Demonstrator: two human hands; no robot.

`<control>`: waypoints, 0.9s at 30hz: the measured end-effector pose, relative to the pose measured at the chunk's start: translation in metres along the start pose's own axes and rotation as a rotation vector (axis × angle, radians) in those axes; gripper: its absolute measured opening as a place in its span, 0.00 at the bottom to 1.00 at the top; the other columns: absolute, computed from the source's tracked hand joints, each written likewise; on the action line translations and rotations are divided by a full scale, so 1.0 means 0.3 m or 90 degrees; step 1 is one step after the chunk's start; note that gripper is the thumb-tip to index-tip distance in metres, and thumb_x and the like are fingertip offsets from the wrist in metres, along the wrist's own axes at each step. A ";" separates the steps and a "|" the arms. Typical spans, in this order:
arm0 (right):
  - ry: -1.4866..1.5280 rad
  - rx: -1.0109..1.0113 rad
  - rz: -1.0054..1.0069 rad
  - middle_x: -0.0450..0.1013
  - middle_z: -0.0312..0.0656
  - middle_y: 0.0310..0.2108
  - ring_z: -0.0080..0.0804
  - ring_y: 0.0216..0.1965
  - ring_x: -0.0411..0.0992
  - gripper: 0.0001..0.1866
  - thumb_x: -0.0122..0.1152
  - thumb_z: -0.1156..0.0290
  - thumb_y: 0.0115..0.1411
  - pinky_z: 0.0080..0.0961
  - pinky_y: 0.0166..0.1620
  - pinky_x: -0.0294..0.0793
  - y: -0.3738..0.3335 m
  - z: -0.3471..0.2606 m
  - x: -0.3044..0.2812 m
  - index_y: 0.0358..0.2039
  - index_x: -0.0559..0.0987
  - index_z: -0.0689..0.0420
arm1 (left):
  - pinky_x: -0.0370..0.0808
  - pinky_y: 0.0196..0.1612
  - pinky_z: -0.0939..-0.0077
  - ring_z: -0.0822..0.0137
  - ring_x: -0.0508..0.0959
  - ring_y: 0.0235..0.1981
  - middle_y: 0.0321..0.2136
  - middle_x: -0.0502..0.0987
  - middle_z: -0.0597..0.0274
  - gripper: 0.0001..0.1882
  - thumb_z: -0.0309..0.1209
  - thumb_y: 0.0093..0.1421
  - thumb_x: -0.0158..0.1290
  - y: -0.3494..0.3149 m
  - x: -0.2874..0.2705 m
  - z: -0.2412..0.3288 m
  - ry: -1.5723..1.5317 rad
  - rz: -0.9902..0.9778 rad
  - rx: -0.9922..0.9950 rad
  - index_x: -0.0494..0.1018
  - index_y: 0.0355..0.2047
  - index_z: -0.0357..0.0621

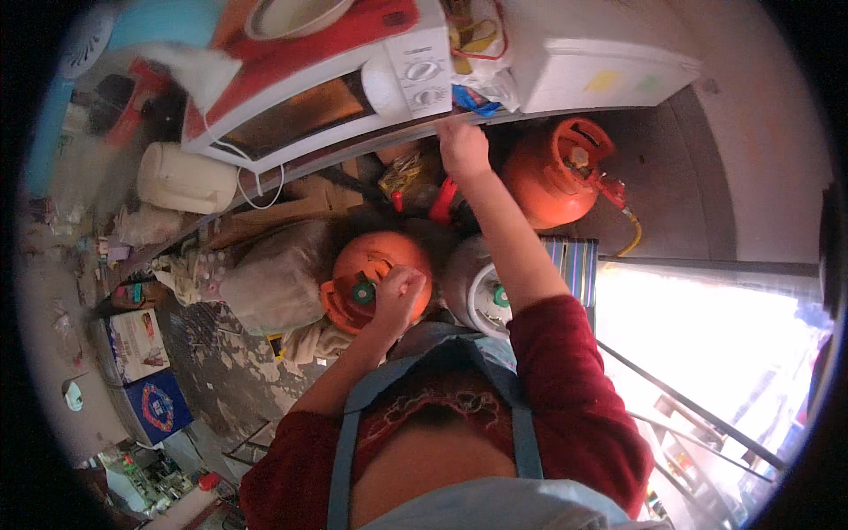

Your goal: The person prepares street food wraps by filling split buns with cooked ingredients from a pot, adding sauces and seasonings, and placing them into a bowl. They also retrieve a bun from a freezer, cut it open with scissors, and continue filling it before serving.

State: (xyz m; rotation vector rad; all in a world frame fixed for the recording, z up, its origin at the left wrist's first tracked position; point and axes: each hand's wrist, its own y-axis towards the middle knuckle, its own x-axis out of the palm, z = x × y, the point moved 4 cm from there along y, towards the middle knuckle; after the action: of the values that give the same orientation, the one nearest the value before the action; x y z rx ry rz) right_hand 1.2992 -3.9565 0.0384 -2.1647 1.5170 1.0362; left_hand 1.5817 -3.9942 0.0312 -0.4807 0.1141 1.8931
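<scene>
My left hand [402, 290] is curled closed over the right side of an orange gas cylinder [382, 252] with a green valve cap. Whatever its fingers may hold is hidden. Stretched forward, my right hand [464, 150] is closed at the front edge of the counter [389, 132], below a blue and white plastic bag [481, 97]. I cannot make out what is in its fingers. A grey gas cylinder [468, 278] with a green cap stands under my right forearm. Beyond it, to the right, is another orange cylinder [548, 190] with a red regulator [609, 188] and yellow hose [634, 234].
On the counter stand a white and red microwave [415, 49] and a white box-shaped unit [601, 75]. A cream jug [185, 177] is at its left. Below lie a filled translucent sack [278, 274], cloths [314, 343] and a printed carton [146, 353]. Bright light enters at right.
</scene>
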 end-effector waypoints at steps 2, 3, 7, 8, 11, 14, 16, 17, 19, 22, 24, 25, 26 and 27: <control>0.041 -0.072 0.100 0.70 0.51 0.22 0.53 0.29 0.70 0.16 0.53 0.59 0.57 0.43 0.32 0.70 -0.147 0.023 -0.076 0.22 0.73 0.59 | 0.69 0.36 0.77 0.68 0.73 0.33 0.32 0.73 0.58 0.04 0.23 0.54 0.53 -0.009 0.045 0.015 0.060 -0.052 0.008 0.71 0.29 0.35; 0.058 -0.078 0.121 0.68 0.51 0.21 0.53 0.28 0.70 0.17 0.54 0.59 0.57 0.43 0.31 0.69 -0.228 0.052 -0.110 0.19 0.72 0.59 | 0.70 0.40 0.77 0.66 0.74 0.41 0.41 0.73 0.55 0.10 0.22 0.53 0.54 -0.013 0.074 0.011 0.043 -0.101 -0.046 0.72 0.37 0.36; 0.136 0.018 0.054 0.68 0.52 0.18 0.49 0.21 0.70 0.11 0.52 0.67 0.60 0.37 0.25 0.68 -0.556 0.248 -0.252 0.23 0.73 0.60 | 0.67 0.51 0.74 0.62 0.61 0.59 0.58 0.60 0.52 0.29 0.20 0.51 0.54 -0.054 0.177 0.093 0.121 -0.119 0.119 0.63 0.55 0.43; 0.216 0.104 0.017 0.70 0.48 0.17 0.39 0.20 0.72 0.07 0.50 0.71 0.60 0.31 0.26 0.70 -0.658 0.311 -0.289 0.34 0.75 0.58 | 0.68 0.51 0.73 0.62 0.63 0.58 0.58 0.61 0.53 0.29 0.20 0.51 0.54 -0.066 0.204 0.099 0.073 -0.137 0.069 0.64 0.55 0.43; 0.152 0.131 0.026 0.72 0.46 0.36 0.37 0.29 0.74 0.17 0.53 0.75 0.54 0.29 0.33 0.74 -0.944 0.464 -0.450 0.46 0.72 0.55 | 0.70 0.47 0.74 0.64 0.71 0.50 0.52 0.69 0.55 0.25 0.21 0.54 0.52 -0.109 0.297 0.094 -0.049 -0.215 -0.151 0.65 0.54 0.42; -0.017 0.278 0.023 0.69 0.42 0.45 0.42 0.42 0.71 0.19 0.57 0.75 0.50 0.34 0.43 0.72 -1.281 0.583 -0.585 0.44 0.73 0.53 | 0.70 0.46 0.77 0.69 0.74 0.41 0.40 0.74 0.56 0.15 0.22 0.58 0.47 -0.129 0.425 0.133 -0.127 -0.366 -0.082 0.69 0.47 0.37; -0.023 0.449 0.101 0.71 0.43 0.40 0.44 0.40 0.71 0.11 0.59 0.73 0.50 0.35 0.42 0.72 -1.523 0.612 -0.637 0.36 0.77 0.54 | 0.70 0.39 0.79 0.72 0.74 0.35 0.34 0.74 0.60 0.07 0.21 0.57 0.49 -0.121 0.538 0.156 -0.069 -0.486 -0.071 0.71 0.37 0.35; -0.041 0.517 0.129 0.72 0.45 0.35 0.45 0.37 0.72 0.06 0.59 0.71 0.51 0.36 0.39 0.71 -1.643 0.605 -0.646 0.31 0.77 0.56 | 0.70 0.36 0.80 0.74 0.73 0.31 0.30 0.74 0.62 0.03 0.20 0.56 0.50 -0.136 0.602 0.169 -0.065 -0.554 -0.069 0.72 0.31 0.34; -0.081 0.596 0.180 0.70 0.49 0.21 0.48 0.27 0.70 0.14 0.58 0.63 0.54 0.39 0.30 0.67 -1.851 0.588 -0.668 0.17 0.74 0.60 | 0.69 0.31 0.81 0.75 0.72 0.27 0.24 0.72 0.62 0.05 0.22 0.55 0.51 -0.173 0.740 0.219 0.008 -0.613 0.038 0.71 0.24 0.34; -0.045 0.731 0.297 0.69 0.51 0.18 0.49 0.22 0.69 0.19 0.55 0.60 0.56 0.38 0.27 0.66 -2.075 0.565 -0.657 0.15 0.73 0.61 | 0.69 0.35 0.80 0.75 0.72 0.28 0.26 0.74 0.63 0.04 0.25 0.56 0.52 -0.246 0.911 0.289 0.062 -0.729 0.054 0.72 0.30 0.35; 0.019 0.769 0.296 0.69 0.51 0.18 0.48 0.20 0.69 0.19 0.54 0.60 0.57 0.38 0.25 0.65 -2.162 0.609 -0.652 0.16 0.73 0.61 | 0.70 0.37 0.80 0.74 0.73 0.30 0.28 0.75 0.63 0.07 0.26 0.55 0.52 -0.303 1.001 0.292 0.065 -0.778 -0.008 0.73 0.34 0.36; 0.030 0.779 0.268 0.71 0.52 0.22 0.50 0.24 0.70 0.17 0.52 0.60 0.57 0.39 0.28 0.67 -2.249 0.634 -0.656 0.20 0.75 0.60 | 0.70 0.38 0.79 0.74 0.73 0.31 0.29 0.76 0.62 0.09 0.26 0.55 0.53 -0.407 1.023 0.265 0.052 -0.773 -0.042 0.73 0.36 0.36; 0.036 0.788 0.221 0.73 0.52 0.26 0.51 0.27 0.71 0.16 0.51 0.60 0.57 0.41 0.32 0.70 -2.259 0.695 -0.656 0.23 0.77 0.58 | 0.71 0.39 0.79 0.74 0.74 0.32 0.30 0.76 0.61 0.10 0.27 0.55 0.53 -0.433 1.049 0.238 0.031 -0.768 -0.080 0.73 0.37 0.37; 0.000 0.704 0.263 0.74 0.51 0.26 0.51 0.27 0.71 0.13 0.51 0.61 0.57 0.40 0.33 0.71 -2.255 0.753 -0.657 0.25 0.77 0.57 | 0.71 0.37 0.79 0.73 0.74 0.30 0.31 0.76 0.61 0.12 0.28 0.53 0.54 -0.452 1.068 0.207 0.022 -0.718 -0.057 0.73 0.38 0.37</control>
State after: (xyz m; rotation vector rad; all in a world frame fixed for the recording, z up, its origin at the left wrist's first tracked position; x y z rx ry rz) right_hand 1.7885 -3.4153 -0.0841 -1.0997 1.9150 0.1329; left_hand 1.5951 -3.6441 -0.0140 -0.4871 -0.1923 0.7845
